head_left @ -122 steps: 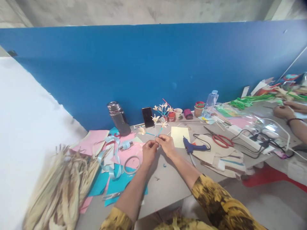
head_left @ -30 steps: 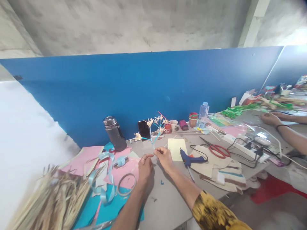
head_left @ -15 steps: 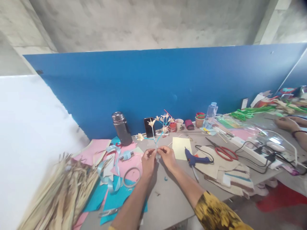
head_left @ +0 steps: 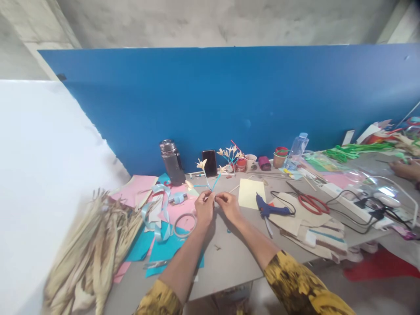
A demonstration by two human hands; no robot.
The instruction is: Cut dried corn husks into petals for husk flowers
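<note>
Left hand (head_left: 204, 208): thumb and fingertips pinch base of flower spray (head_left: 206, 178), pale blooms and blue side stems rising above fingers. Right hand (head_left: 229, 206): fingertips bent together just beside base; cannot tell if gripping. Phone (head_left: 209, 163) stands beyond fingers. Yellow paper (head_left: 251, 193), then glue gun (head_left: 271, 208), right of fingers; tape roll (head_left: 185, 235) nearer, left.

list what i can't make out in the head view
Head view:
- lower ends of the flower stems: hidden by the left hand
- whether the right hand grips them: too small
- co-worker's hand: partly cut off by right edge
- brown scrap: too small to identify
</note>
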